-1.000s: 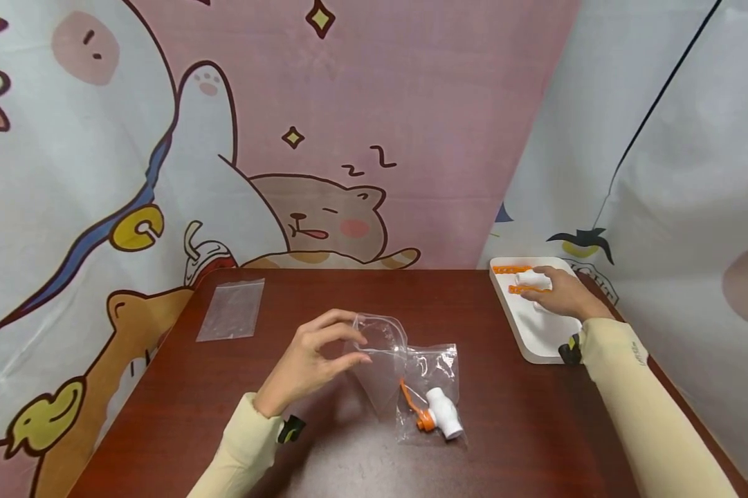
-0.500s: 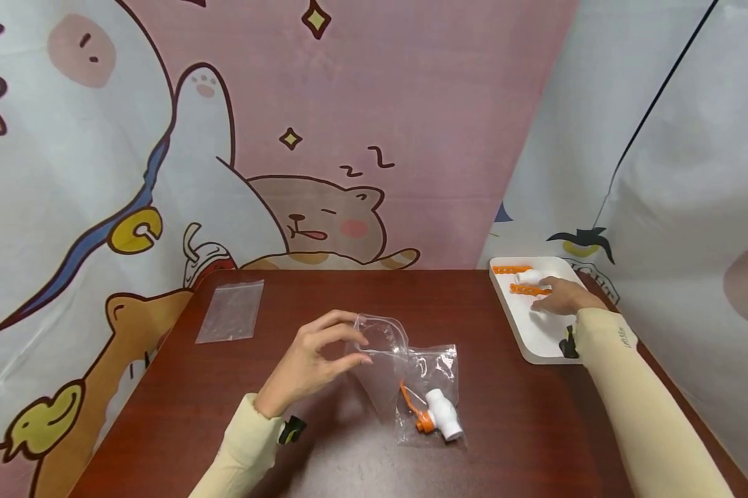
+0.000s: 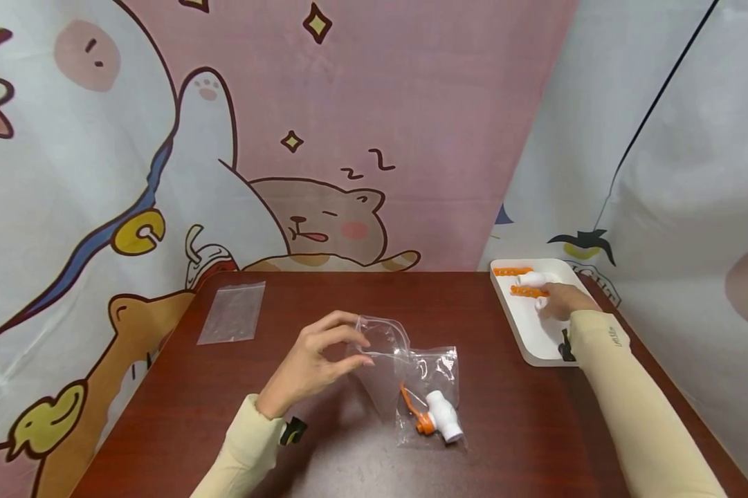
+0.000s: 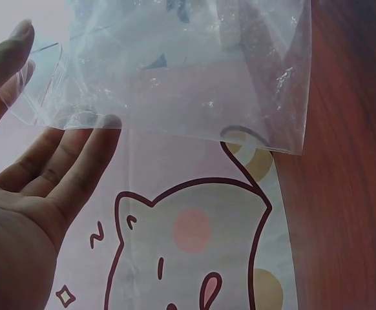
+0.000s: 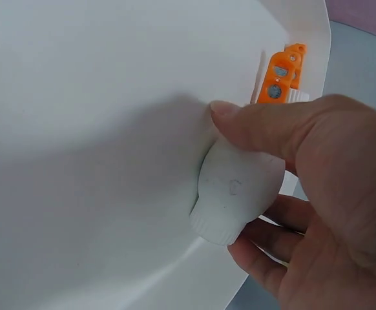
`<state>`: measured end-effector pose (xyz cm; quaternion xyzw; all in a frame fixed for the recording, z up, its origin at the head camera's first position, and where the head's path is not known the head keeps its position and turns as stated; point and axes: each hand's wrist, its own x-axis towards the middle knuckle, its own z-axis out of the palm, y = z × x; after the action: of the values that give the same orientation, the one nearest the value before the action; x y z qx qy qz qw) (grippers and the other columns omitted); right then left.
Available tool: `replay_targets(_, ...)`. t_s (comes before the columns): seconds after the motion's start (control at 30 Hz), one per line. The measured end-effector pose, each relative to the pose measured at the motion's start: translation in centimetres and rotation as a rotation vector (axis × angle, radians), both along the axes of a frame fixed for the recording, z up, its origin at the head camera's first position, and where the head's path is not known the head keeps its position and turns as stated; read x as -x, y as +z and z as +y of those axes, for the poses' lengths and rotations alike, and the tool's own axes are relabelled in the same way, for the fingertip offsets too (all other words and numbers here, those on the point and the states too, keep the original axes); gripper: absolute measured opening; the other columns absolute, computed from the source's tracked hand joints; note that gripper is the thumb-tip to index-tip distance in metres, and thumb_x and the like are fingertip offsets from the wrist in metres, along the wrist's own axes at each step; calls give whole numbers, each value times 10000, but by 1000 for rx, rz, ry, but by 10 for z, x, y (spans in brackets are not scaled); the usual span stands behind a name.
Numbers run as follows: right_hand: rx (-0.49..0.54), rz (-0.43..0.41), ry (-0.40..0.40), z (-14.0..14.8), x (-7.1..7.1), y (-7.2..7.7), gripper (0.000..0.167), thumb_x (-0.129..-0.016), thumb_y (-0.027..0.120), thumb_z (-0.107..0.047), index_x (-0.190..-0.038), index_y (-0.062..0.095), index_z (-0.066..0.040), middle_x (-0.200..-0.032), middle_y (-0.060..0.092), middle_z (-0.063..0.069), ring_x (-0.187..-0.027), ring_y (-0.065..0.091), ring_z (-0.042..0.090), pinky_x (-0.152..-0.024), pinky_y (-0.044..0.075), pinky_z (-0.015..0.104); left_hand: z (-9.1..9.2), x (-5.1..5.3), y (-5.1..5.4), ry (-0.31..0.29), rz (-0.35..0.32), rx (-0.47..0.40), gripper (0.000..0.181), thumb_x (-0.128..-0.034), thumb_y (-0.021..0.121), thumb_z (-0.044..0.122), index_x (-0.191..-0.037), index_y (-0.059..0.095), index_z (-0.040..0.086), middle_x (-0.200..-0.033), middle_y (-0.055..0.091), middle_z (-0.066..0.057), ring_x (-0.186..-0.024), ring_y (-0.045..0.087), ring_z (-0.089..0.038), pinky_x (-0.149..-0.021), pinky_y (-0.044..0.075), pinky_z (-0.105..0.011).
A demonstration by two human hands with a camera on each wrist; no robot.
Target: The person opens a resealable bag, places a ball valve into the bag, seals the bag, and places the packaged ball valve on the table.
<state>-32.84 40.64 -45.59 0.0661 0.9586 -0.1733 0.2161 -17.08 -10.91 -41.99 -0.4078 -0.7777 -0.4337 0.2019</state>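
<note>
Two brown letters "Z" (image 3: pixel 380 159) are printed on the pink fabric backdrop (image 3: pixel 448 117). On the pale-grey fabric (image 3: pixel 679 159) at the right, outlined capitals ending in "HT" (image 3: pixel 607 291) are partly hidden. The tiny dark lettering (image 3: pixel 615 337) on the cream right sleeve (image 3: pixel 635 408) and the faint mark (image 5: pixel 235 188) on the white plastic valve (image 5: pixel 240 171) cannot be read.

At a red-brown table (image 3: pixel 324 294), a person's left hand (image 3: pixel 314 356) holds a clear bag (image 3: pixel 380 373) by its mouth near the middle. Just beside it, closer to the near edge, lies a second bag (image 3: pixel 437 363) containing a white valve (image 3: pixel 443 416) with an orange lever (image 3: pixel 421 418). By the far right corner, the right hand (image 3: pixel 568 302) is inside a white tray (image 3: pixel 531 339) beside two orange handles (image 3: pixel 528 292), apparently gripping a white fitting (image 3: pixel 540 303) that it partly hides. A flat bag (image 3: pixel 232 315) lies near the far left corner.
</note>
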Motion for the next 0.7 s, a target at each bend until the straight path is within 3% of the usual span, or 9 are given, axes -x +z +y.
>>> replay_targets(0.3,-58,22,33,-1,0,0,783,-929,712,-222,-1530,305,72,-1465,408,384,-1172,494,475,-1034,420,688,1,0,-1,3,7,5,217,-816,880,226,-988,751,191,-1198,686,-10,-1137,670,-244,-978,529,-238)
replay_targets(0.57,-104,105,119,2,-3,0,759,-885,744,-247,-1454,395,113,-1384,504,377,-1080,552,421,-989,468,636,-1,-1,-1,10,-7,9,216,-828,870,249,-1003,747,225,-1206,679,11,-1137,669,-249,-970,537,-251)
replay_targets(0.7,-90,116,119,4,-6,1,772,-905,743,-282,-1463,383,112,-1368,516,376,-1049,552,420,-947,492,626,-2,-1,-1,13,-14,10,217,-830,869,248,-1009,749,225,-1205,678,13,-1140,668,-247,-969,538,-249)
